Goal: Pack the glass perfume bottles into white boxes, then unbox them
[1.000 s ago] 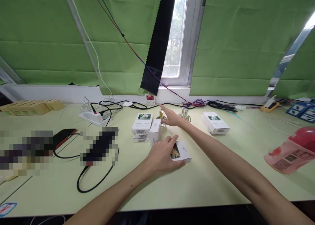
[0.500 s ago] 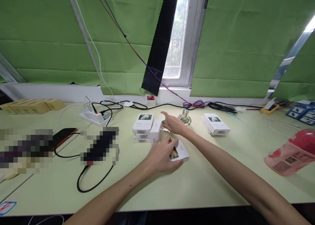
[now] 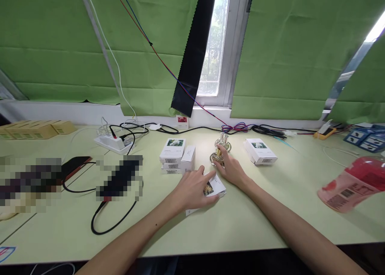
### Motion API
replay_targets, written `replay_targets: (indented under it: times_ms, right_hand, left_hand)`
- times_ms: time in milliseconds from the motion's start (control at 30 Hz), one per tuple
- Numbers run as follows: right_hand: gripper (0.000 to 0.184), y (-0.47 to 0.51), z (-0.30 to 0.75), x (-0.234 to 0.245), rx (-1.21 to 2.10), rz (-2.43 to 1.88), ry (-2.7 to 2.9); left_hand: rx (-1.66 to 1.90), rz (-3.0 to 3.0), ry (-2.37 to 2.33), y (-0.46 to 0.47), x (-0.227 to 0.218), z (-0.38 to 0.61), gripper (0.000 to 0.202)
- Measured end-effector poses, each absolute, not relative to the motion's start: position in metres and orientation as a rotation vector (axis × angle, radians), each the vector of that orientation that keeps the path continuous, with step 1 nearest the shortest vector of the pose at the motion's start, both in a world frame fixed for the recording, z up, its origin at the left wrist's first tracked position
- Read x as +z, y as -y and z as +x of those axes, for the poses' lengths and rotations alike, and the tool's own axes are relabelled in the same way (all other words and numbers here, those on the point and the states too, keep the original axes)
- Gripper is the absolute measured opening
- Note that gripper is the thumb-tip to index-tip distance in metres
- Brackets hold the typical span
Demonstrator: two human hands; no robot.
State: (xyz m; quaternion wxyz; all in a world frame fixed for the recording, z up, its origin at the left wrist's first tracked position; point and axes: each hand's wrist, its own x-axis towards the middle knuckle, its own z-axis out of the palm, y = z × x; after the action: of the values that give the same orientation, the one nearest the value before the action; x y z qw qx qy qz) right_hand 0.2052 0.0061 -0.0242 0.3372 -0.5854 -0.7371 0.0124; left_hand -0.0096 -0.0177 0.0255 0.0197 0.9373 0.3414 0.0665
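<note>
My left hand (image 3: 195, 191) lies over a white box (image 3: 216, 187) with a yellow flower picture, thumb at its near right edge and fingers along its far side. The hand hides much of the box. Beyond it, my right hand (image 3: 232, 166) has its fingers closed around a shiny looped metal piece (image 3: 215, 159) with a gold-coloured part, at table level. Just behind that stands a similar looped metal piece (image 3: 225, 140) with two upright ends. To the left is a stack of white boxes (image 3: 172, 156) with a white flower picture, a narrow white box (image 3: 188, 158) standing against it.
Further right lie white boxes (image 3: 260, 150). A pink cup (image 3: 345, 187) stands near the right edge. At left are a power strip (image 3: 114, 142), a phone-like device (image 3: 122, 178) with a black cable, and yellow boxes (image 3: 36, 130). Cables (image 3: 207, 127) run along the wall.
My right hand has moved right and nearer to me, with the metal piece in its fingers, away from the narrow box. My left hand stays on its box; more of the box's near edge shows.
</note>
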Motion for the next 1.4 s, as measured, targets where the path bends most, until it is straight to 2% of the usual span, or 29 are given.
replay_targets:
  times_ms: [767,1100,1400]
  right_hand:
    - [0.062,0.001,0.199,-0.02,0.403,-1.336,1.778]
    - [0.063,0.0,0.202,-0.021,0.404,-1.329,1.785]
    - [0.061,0.0,0.203,-0.02,0.342,-1.367,1.765]
  left_hand:
    - [0.127,3.05,-0.934,0.016,0.031,-0.003,0.044]
    - [0.148,3.048,-0.939,0.018,0.029,0.0,0.042]
    - [0.291,2.853,-1.08,0.015,0.024,0.0,0.051]
